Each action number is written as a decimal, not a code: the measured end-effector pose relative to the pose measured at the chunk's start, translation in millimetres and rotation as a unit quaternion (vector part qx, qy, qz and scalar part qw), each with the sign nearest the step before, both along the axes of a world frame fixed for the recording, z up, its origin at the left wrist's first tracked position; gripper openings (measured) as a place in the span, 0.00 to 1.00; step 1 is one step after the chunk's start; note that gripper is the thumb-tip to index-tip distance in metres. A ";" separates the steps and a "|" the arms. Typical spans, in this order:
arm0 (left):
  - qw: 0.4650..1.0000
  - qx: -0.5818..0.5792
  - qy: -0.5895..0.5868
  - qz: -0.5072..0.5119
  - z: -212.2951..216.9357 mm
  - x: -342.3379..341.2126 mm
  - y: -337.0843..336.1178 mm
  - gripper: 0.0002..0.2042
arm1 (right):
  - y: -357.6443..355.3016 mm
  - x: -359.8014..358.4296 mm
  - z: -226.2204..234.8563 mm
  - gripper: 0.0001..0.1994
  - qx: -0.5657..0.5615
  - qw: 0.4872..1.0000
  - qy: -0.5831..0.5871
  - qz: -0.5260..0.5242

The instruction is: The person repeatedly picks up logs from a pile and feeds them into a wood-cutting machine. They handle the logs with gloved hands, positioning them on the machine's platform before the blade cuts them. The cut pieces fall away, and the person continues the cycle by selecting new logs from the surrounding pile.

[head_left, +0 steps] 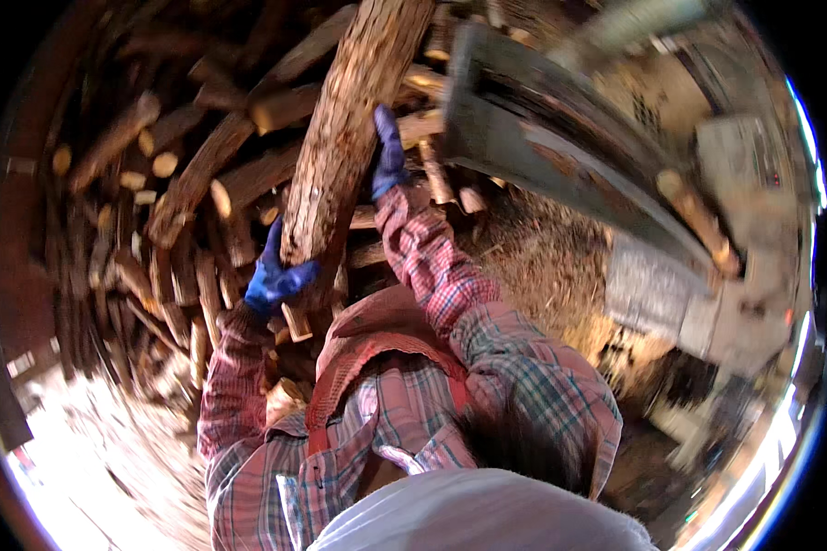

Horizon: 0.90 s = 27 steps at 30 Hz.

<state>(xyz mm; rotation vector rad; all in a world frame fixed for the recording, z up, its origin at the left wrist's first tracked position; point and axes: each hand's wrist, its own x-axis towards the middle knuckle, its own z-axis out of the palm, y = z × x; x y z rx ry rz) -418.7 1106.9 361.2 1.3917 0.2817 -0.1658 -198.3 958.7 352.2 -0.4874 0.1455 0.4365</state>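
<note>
A thick log (344,138) with rough, flaking bark slants up and away in front of me, its near end low. My left hand (280,280), in a blue glove, cups that near end with thumb and fingers parted around it. Against the log's right side presses my right hand (388,156), also blue-gloved, fingers pointing up along the bark. The two hands hold the log between them. Part of the left fingers is hidden at the log's end. Cut firewood (207,174) lies right behind and beside the log.
A big heap of split wood and round branches fills the left and far side. To the right stands a long grey metal trough-like frame (523,151), with a short log (698,220) by its near end. Bark chips (533,239) litter the ground below it. A grey block (647,285) sits nearby.
</note>
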 end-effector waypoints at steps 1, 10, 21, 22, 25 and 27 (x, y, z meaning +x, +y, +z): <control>0.996 0.020 -0.073 -0.035 9.2 34.0 -14.9 0.46 | -26.8 16.2 29.1 0.24 -0.017 0.996 -0.064 -0.060; 0.746 0.401 -0.473 -0.244 134.7 352.7 -271.7 0.47 | -380.6 80.0 139.8 0.28 -0.305 0.828 -0.170 -0.439; 0.569 0.590 -0.493 -0.293 72.7 447.6 -424.9 0.40 | -382.3 -88.2 -41.5 0.17 -0.393 0.902 -0.102 -0.147; 0.605 0.525 -0.524 -0.288 71.8 426.5 -418.7 0.33 | -361.3 -87.9 -60.5 0.16 -0.414 0.898 -0.141 -0.041; 0.713 0.249 -0.654 -0.041 72.9 319.3 -392.2 0.16 | -334.0 -106.5 -90.6 0.18 -0.462 0.813 -0.317 0.161; 0.756 0.221 -0.616 0.011 9.5 242.8 -361.5 0.19 | -319.6 -103.2 -96.4 0.16 -0.460 0.721 -0.325 0.403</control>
